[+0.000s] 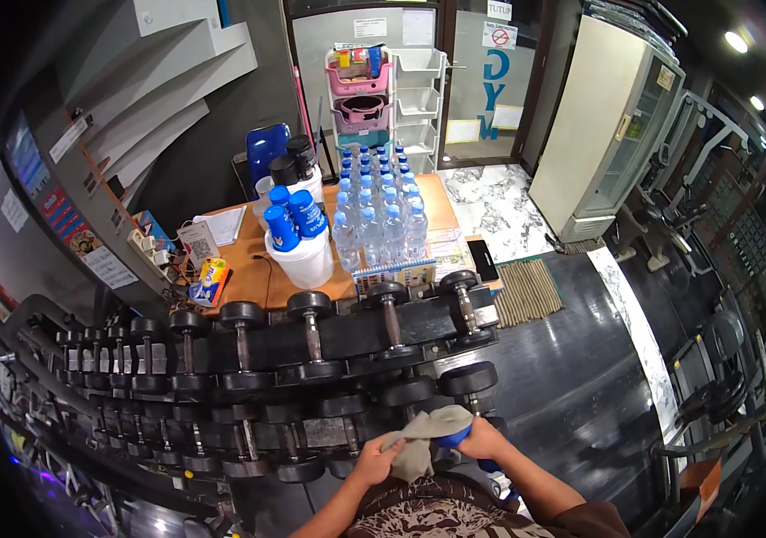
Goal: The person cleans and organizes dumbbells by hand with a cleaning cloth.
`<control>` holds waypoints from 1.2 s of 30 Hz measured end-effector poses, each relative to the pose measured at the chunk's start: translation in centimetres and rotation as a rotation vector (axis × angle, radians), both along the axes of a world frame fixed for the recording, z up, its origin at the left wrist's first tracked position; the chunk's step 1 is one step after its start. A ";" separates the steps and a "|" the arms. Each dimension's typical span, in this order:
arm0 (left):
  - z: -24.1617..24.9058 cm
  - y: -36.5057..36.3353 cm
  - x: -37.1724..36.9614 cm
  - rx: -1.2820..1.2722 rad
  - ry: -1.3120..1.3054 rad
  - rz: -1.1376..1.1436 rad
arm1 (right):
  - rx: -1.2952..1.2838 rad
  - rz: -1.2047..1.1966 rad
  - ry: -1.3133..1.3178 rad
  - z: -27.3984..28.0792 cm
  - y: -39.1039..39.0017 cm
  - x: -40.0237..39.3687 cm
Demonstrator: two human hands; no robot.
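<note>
My left hand (pixel 376 459) is closed on one end of a grey-beige cloth (pixel 428 430), in front of my body at the bottom centre. The cloth stretches across to the right and one part hangs down. My right hand (pixel 483 441) is closed around a blue object (pixel 453 438), partly covered by the cloth's right end; its kind I cannot make out. Just beyond the cloth are dumbbells (pixel 468 377) on the lower tier of a black rack (pixel 423 318). Neither hand touches them.
Behind the rack is a wooden table (pixel 244 282) with several water bottles (pixel 392 229), a white bucket (pixel 304 263) holding blue tumblers (pixel 282 229), and a phone (pixel 482 259). A fridge (pixel 594 134) stands at the back right. Gym machines (pixel 715 359) line the right side.
</note>
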State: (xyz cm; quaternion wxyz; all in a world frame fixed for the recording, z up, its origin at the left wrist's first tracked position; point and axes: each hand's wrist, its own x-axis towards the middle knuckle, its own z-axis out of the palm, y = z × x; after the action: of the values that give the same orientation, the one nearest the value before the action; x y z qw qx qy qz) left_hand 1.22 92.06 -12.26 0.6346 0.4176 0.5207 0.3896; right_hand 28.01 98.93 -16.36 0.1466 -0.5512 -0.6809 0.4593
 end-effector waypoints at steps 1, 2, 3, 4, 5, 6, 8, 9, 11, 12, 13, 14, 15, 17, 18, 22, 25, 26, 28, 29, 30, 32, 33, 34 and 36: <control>-0.1 0.3 -0.1 0.036 -0.022 0.108 | -0.030 0.027 -0.084 -0.1 0.4 -0.4; -0.1 0.6 -0.2 0.076 -0.044 0.217 | -0.060 0.058 -0.167 -0.2 0.8 -0.9; 0.3 1.1 -0.6 0.103 -0.069 0.298 | -0.139 0.095 -0.226 2.8 1.1 -2.1; 1.1 1.8 -1.1 0.053 -0.227 0.450 | -0.221 0.133 -0.284 4.5 1.3 -3.0; 2.2 2.7 -1.7 0.006 -0.385 0.600 | -0.203 0.138 -0.254 2.2 1.0 -3.1; 3.3 3.5 -2.4 -0.041 -0.544 0.747 | -0.206 0.142 -0.223 2.2 0.7 -3.5; 5.4 4.6 -5.3 0.008 -0.709 0.806 | -0.210 0.140 -0.161 2.7 0.5 -4.2; 5.3 4.6 -7.0 0.046 -0.685 0.838 | -0.224 0.135 -0.117 1.8 0.5 -4.2; 5.8 4.0 -9.6 0.078 -0.689 0.854 | -0.212 0.082 -0.071 2.2 1.2 -4.4; 6.2 3.5 -10.5 0.106 -0.677 0.850 | -0.206 0.055 -0.049 2.7 1.7 -4.5; 6.3 2.9 -11.1 0.106 -0.678 0.845 | -0.285 -0.003 -0.023 3.5 2.5 -4.7; 6.2 2.1 -11.6 0.105 -0.678 0.841 | -0.364 -0.062 0.004 4.6 3.5 -4.9; 5.9 1.5 -11.9 0.106 -0.680 0.834 | -0.420 -0.150 0.079 5.2 4.5 -5.0; 4.5 0.3 -11.9 0.086 -0.658 0.851 | -0.440 -0.261 0.163 6.4 6.7 -5.2; 4.0 -0.1 -11.8 0.077 -0.651 0.858 | -0.428 -0.295 0.204 7.5 8.0 -5.4; 2.9 -1.0 -10.2 0.032 -0.703 0.853 | -0.418 -0.431 0.315 8.0 13.5 -6.2; 2.9 -1.3 -9.7 0.008 -0.682 0.846 | -0.333 -0.446 0.356 6.3 17.7 -7.3; 2.9 -1.3 -9.8 0.010 -0.666 0.833 | -0.360 -0.433 0.370 5.6 19.1 -7.7; 3.8 -1.3 -10.1 0.014 -0.660 0.853 | -0.407 -0.427 0.381 4.5 21.5 -8.4; 4.1 -1.4 -10.4 0.011 -0.655 0.861 | -0.388 -0.432 0.369 4.0 22.6 -8.9; 4.2 -1.4 -10.8 0.006 -0.649 0.871 | -0.372 -0.436 0.356 3.3 23.8 -9.4; 3.8 -1.8 -11.6 0.020 -0.625 0.916 | -0.349 -0.419 0.329 1.5 26.1 -10.2; 3.5 -2.1 -12.0 0.026 -0.613 0.934 | -0.339 -0.402 0.314 0.6 27.4 -10.4; 2.9 -2.4 -12.4 0.023 -0.608 0.956 | -0.327 -0.385 0.300 0.5 28.2 -10.8; 1.5 -2.9 -13.2 0.015 -0.601 0.996 | -0.266 -0.412 0.239 -0.1 29.4 -11.4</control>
State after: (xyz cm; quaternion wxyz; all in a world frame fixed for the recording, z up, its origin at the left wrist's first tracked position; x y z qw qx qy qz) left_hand -12.02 89.14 -10.77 0.4921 -0.0021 0.4485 0.7461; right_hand 16.62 128.29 -16.50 0.2426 -0.6343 -0.4661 0.5671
